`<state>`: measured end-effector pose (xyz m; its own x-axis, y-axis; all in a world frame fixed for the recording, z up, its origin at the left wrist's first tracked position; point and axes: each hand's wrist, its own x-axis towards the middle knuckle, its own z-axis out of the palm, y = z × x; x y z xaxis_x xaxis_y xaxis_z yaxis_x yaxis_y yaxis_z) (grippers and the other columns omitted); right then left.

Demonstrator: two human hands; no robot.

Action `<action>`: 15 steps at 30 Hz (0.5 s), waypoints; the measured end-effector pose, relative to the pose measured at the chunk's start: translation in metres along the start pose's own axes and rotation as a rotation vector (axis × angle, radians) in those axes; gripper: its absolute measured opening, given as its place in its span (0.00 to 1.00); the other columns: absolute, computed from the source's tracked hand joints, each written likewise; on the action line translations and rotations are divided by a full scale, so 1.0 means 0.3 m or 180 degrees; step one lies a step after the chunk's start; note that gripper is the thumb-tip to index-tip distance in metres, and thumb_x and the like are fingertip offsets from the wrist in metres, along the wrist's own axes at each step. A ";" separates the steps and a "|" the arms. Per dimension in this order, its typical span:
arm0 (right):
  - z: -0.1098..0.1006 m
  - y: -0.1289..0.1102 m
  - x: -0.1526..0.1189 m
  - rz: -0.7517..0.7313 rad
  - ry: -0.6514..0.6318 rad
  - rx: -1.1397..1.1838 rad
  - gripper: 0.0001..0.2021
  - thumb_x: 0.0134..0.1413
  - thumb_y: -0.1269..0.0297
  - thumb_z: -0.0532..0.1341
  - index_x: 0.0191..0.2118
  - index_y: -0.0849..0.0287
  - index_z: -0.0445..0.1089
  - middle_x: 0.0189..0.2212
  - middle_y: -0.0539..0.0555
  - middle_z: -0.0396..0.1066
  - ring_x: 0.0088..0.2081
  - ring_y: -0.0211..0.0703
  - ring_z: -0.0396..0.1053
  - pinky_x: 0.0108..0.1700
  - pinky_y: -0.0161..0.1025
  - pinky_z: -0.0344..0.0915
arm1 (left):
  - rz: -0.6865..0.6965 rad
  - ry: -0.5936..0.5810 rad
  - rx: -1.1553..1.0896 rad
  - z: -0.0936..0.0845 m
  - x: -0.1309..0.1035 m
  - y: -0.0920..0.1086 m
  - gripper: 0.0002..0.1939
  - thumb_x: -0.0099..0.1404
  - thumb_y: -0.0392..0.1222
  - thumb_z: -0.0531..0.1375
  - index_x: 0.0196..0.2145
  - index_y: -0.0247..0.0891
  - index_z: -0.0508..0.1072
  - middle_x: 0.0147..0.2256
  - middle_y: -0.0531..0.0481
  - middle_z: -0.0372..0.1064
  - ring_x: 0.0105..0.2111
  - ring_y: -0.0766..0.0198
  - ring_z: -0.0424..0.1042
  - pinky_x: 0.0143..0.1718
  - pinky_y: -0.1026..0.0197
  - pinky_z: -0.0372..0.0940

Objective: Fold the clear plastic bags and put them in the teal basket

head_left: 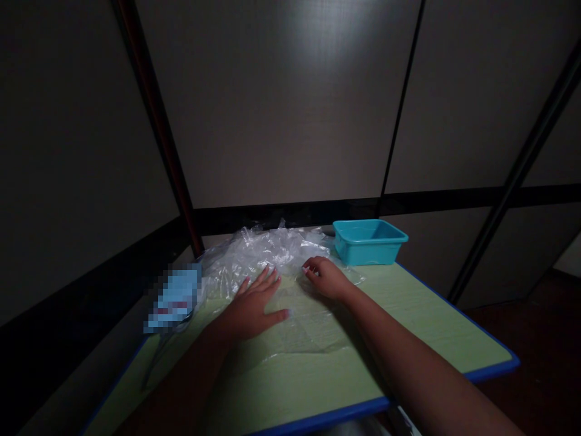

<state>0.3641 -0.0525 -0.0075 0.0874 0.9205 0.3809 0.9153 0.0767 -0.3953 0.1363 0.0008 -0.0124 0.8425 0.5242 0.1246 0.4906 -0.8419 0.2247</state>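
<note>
A clear plastic bag [313, 333] lies spread on the green tabletop, its thin outline faint against the surface. My left hand [254, 306] rests over its left part with fingers stretched out and thumb apart. At the bag's far right part, my right hand [324, 277] is curled with fingertips drawn together, apparently pinching the film; the exact grip is partly hidden. Just beyond both hands sits a crumpled heap of clear plastic bags [267, 251].
A turquoise plastic basket [370, 251] stands at the back right of the blue-edged table [436, 321]. At the left edge is a light-blue blurred-out object [175, 297] with a dark thin part below it. Cabinet-like panels [281, 121] rise behind the table.
</note>
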 end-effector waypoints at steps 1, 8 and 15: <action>0.000 -0.001 -0.001 -0.0002 -0.0007 0.0003 0.11 0.55 0.62 0.53 0.39 0.61 0.70 0.32 0.55 0.68 0.35 0.40 0.64 0.37 0.34 0.57 | 0.0024 -0.0073 0.0009 0.002 0.000 0.000 0.39 0.57 0.64 0.51 0.61 0.44 0.47 0.63 0.45 0.33 0.62 0.51 0.29 0.57 0.39 0.30; 0.003 -0.005 -0.006 -0.0059 -0.0041 0.0044 0.11 0.55 0.62 0.53 0.38 0.60 0.69 0.32 0.55 0.67 0.34 0.39 0.63 0.35 0.34 0.57 | 0.0030 0.0135 0.0004 0.012 0.007 0.000 0.38 0.58 0.61 0.52 0.61 0.43 0.47 0.63 0.45 0.34 0.62 0.52 0.31 0.57 0.39 0.33; 0.001 -0.008 -0.008 -0.0035 -0.0099 0.0099 0.11 0.55 0.61 0.54 0.39 0.60 0.70 0.34 0.55 0.66 0.35 0.39 0.64 0.37 0.34 0.58 | -0.0040 0.0076 0.0002 0.009 0.010 -0.012 0.37 0.56 0.57 0.57 0.59 0.44 0.52 0.63 0.45 0.36 0.62 0.52 0.31 0.57 0.39 0.33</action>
<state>0.3617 -0.0549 -0.0079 0.0647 0.9309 0.3595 0.9034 0.0983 -0.4173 0.1378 0.0051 -0.0154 0.8306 0.5377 0.1448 0.5013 -0.8353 0.2258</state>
